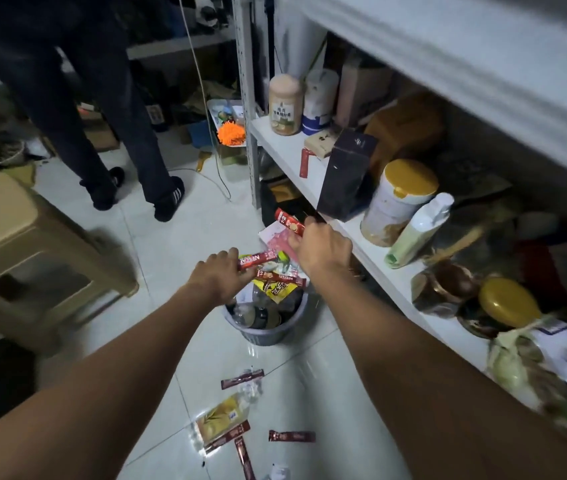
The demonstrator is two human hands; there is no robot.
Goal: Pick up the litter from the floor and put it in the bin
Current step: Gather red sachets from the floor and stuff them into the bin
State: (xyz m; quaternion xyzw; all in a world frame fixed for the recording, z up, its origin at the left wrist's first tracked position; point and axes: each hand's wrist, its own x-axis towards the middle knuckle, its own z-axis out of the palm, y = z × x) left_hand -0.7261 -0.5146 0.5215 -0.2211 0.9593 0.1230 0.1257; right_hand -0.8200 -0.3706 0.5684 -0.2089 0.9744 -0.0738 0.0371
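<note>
Above the bin (pixel 268 336), the left hand (pixel 221 275) pinches a Nescafe sachet (pixel 258 260) and the right hand (pixel 323 249) grips a red wrapper (pixel 287 220). Floor sachets (pixel 291 436) near the bin look light, limp and slick: pinch each by an end

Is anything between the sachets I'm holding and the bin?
Nothing visible does. The Nescafe sachet in the left hand and the red packet in the right hand are over the open bin, though bottles and wrappers fill it to the rim.
</note>
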